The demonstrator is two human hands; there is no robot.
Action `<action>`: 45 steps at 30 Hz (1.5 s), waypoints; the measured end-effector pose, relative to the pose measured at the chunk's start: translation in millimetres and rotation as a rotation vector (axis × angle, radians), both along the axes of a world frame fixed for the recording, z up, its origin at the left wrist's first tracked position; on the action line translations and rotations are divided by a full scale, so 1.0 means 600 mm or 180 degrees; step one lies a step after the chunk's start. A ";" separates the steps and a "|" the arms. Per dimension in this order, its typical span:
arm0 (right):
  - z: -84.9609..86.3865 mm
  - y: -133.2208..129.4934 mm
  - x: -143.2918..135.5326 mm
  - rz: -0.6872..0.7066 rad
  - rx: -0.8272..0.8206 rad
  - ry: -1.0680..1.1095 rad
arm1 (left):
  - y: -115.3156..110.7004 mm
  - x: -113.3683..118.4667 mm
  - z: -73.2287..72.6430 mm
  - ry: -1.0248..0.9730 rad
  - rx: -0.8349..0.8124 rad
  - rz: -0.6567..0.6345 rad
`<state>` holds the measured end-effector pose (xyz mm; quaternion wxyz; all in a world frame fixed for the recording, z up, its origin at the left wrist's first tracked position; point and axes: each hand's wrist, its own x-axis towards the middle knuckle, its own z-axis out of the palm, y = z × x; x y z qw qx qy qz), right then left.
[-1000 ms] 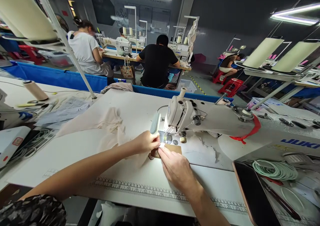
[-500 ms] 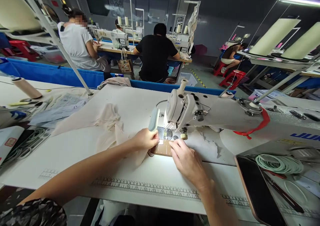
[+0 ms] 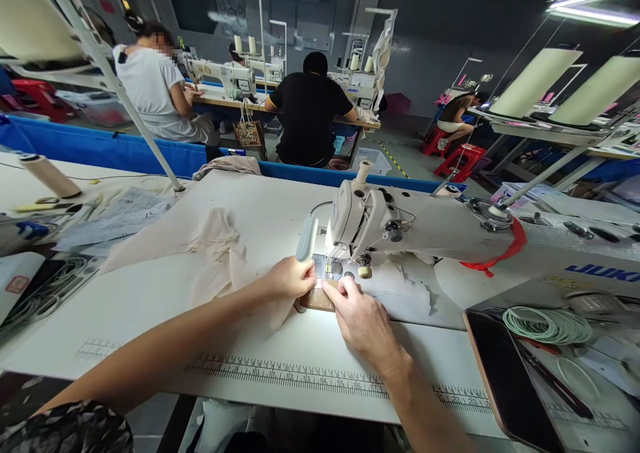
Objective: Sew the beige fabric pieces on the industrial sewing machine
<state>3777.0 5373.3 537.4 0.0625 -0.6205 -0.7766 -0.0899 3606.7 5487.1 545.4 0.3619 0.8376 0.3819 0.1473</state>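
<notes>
Beside the needle area of a white sewing machine (image 3: pixel 390 216), my left hand (image 3: pixel 290 279) is closed in a pinch on pale beige fabric (image 3: pixel 281 314), which hangs below the fingers and runs left under my forearm. My right hand (image 3: pixel 363 313) is on the other side, thumb and index finger drawn together just in front of the presser foot. Whatever lies between those fingertips is too small to make out. A brown plate (image 3: pixel 319 299) lies under the fingertips. A small lamp (image 3: pixel 307 238) lights the spot from above my left hand.
A phone (image 3: pixel 510 379) lies at the right beside a coil of pale green cord (image 3: pixel 547 325) and dark tweezers (image 3: pixel 557 383). Bunched beige fabric (image 3: pixel 220 239) and papers (image 3: pixel 117 216) lie to the left. A printed ruler (image 3: pixel 300 376) runs along the front edge. Several people sew beyond a blue barrier (image 3: pixel 100 147).
My right hand has slid left toward the needle, its index finger and thumb now close to my left fingertips. My left hand stays at about the same spot. The view has shifted slightly.
</notes>
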 end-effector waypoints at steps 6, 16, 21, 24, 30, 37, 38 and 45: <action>0.000 0.002 -0.010 -0.0095 -0.0072 -0.0531 | -0.009 0.002 0.017 0.0669 0.0694 0.0018; 0.008 0.001 -0.013 -0.0010 -0.0166 -0.0520 | -0.080 -0.031 -0.047 0.0240 0.3124 -0.0939; 0.012 0.004 -0.007 -0.0079 -0.0167 -0.0335 | -0.073 -0.028 -0.061 0.0306 0.3119 -0.0918; 0.008 0.010 0.017 -0.0438 0.0047 -0.0023 | -0.059 -0.020 -0.057 0.0494 0.3151 -0.1004; -0.005 0.015 0.053 -0.0572 0.0435 0.0182 | -0.032 -0.007 -0.052 0.0520 0.3210 -0.1130; -0.006 0.012 0.051 -0.0488 0.0426 0.0251 | -0.024 0.000 -0.054 0.0565 0.3154 -0.1191; -0.007 0.012 0.051 -0.0487 0.0424 0.0225 | -0.024 0.001 -0.054 0.0583 0.3153 -0.1189; -0.008 0.011 0.047 -0.0562 0.0403 0.0103 | -0.029 0.001 -0.050 0.0519 0.3166 -0.1087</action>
